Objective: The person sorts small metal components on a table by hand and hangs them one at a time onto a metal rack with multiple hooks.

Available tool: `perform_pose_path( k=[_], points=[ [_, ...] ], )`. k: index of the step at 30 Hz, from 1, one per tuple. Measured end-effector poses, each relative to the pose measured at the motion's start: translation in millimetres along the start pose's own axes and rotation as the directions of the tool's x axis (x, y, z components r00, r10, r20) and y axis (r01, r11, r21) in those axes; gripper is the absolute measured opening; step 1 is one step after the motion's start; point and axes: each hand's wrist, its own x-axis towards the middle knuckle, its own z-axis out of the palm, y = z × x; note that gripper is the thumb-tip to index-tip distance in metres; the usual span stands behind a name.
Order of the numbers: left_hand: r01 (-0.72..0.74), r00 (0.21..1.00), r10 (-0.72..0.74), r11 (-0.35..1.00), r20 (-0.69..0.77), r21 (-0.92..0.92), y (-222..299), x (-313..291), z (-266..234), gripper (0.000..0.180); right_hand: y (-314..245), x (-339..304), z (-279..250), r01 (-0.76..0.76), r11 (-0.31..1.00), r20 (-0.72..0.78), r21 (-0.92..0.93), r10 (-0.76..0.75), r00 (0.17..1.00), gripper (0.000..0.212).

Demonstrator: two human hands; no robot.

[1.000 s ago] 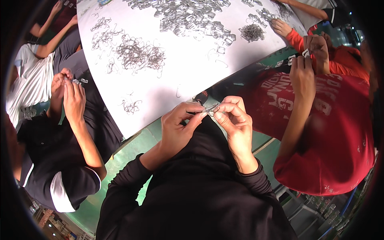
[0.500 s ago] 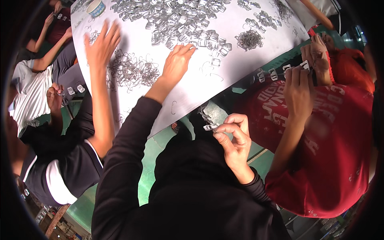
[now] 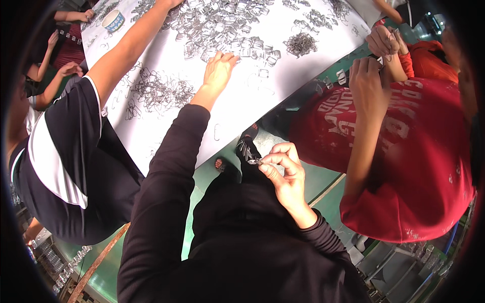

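Observation:
My left hand rests at the near edge of a pile of small silvery metal buckles on the white table. Its fingers are stretched over that edge, palm down. Their tips partly hide whatever lies beneath them. Off the table's near edge, my right hand is closed in a pinch between thumb and forefinger. A short cluster of metal buckles is held there. How they are joined is too small to make out.
Loose thin wire hooks lie left of my left arm, and a darker hook heap lies right of the buckles. A paper cup stands far left. Co-workers sit close on both sides; one arm reaches across the table at left.
The left co-worker's arm has reached farther across the table. My view has shifted a little. My left hand stays by the buckle pile, and my right hand still pinches its buckles.

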Motion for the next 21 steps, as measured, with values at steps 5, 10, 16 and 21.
perform_pose_path(
  k=[5,10,16,21],
  points=[
    [0.357,0.934,-0.322,0.805,0.156,-0.474,35,-21,-47,0.018,-4,-9,9,0.033,0.999,0.004,-0.043,-0.033,0.999,0.011],
    [0.583,0.805,-0.365,0.340,0.468,-0.738,116,-102,-160,0.017,-3,-17,19,0.043,0.999,-0.014,-0.009,-0.043,0.999,0.010],
    [0.539,0.831,-0.342,0.303,0.438,-0.786,139,-132,-211,0.014,-3,-18,32,0.058,0.998,-0.020,-0.008,-0.058,0.998,0.011],
    [0.511,0.847,-0.353,0.338,0.397,-0.790,140,-144,-224,0.014,4,-16,39,0.037,0.998,0.094,-0.042,-0.032,0.995,0.015]
  ],
)
